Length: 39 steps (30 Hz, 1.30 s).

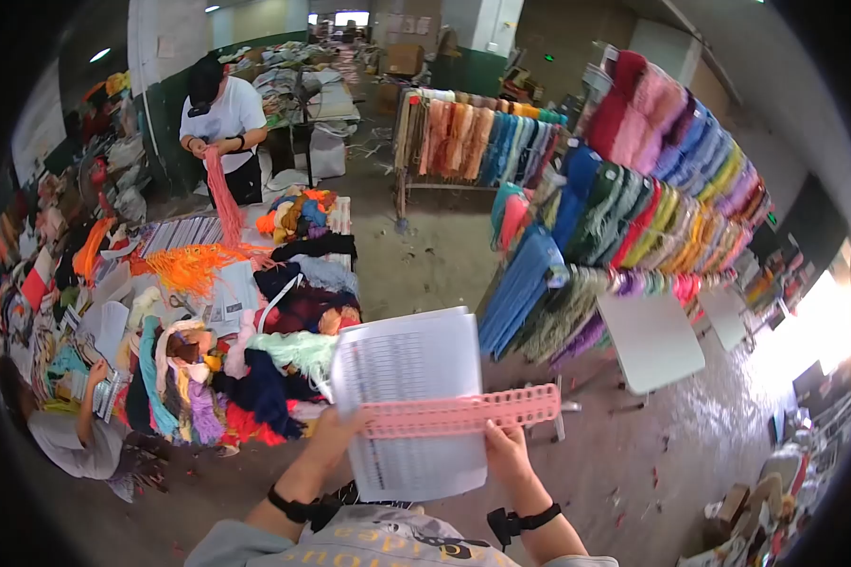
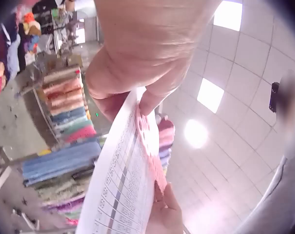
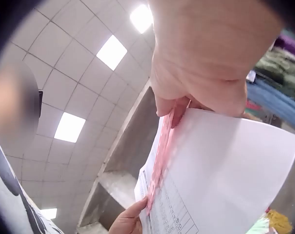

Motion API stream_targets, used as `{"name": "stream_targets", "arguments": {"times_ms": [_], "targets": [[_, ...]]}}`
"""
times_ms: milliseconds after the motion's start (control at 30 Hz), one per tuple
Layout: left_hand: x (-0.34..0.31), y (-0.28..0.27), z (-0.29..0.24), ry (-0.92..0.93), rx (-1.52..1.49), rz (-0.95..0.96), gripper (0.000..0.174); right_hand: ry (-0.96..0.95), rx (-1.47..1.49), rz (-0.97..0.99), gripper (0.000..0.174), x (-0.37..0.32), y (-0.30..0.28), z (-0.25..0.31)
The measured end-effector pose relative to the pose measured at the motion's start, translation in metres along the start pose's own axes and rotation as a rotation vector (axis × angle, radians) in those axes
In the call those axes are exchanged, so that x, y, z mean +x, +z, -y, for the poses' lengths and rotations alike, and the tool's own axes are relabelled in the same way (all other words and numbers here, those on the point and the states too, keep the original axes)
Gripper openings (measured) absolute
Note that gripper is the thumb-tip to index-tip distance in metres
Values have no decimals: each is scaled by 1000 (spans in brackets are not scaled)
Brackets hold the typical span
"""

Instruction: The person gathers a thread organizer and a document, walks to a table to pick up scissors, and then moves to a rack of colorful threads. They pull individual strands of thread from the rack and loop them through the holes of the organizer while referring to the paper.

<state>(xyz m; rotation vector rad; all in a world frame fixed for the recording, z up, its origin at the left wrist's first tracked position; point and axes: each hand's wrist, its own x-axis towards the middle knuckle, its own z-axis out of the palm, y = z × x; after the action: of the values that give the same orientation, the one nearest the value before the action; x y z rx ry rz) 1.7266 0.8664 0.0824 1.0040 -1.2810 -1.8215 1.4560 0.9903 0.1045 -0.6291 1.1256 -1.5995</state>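
A stack of printed sheets [image 1: 408,354] with rows of a table is held up before the chest in the head view. Across it lies a pink perforated strip [image 1: 463,413], with two rows of holes and its right end sticking out past the paper. My left hand [image 1: 334,437] grips the left edge of the sheets together with the strip's left end. At the right edge, my right hand [image 1: 508,454] pinches the strip and the paper, thumb on the near face. The left wrist view shows the left hand [image 2: 142,58] with the paper between thumb and fingers.
A table to the left carries heaps of coloured yarn [image 1: 199,392] and orange fringe [image 1: 194,269]. Behind it a person [image 1: 222,123] holds pink strands [image 1: 225,194]. Racks of yarn skeins [image 1: 652,208] stand at right, by a white board [image 1: 651,342]. Another person [image 1: 76,439] is at far left.
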Motion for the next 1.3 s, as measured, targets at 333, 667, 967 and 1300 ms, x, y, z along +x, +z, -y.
{"name": "stream_targets", "arguments": {"times_ms": [333,667,967,1300], "targets": [[199,-27,5,45,-257,-395,35,-4,-31,171,34,291,-6,45],[360,-42,-86,243,-157,-613,38,-103,-294,246,29,562,56,88],[448,-83,-108,317,-45,-1089,45,-194,-414,819,26,791,161,49],[691,-54,-243,-196,638,-1350,75,-571,-751,920,37,1027,158,113]]}}
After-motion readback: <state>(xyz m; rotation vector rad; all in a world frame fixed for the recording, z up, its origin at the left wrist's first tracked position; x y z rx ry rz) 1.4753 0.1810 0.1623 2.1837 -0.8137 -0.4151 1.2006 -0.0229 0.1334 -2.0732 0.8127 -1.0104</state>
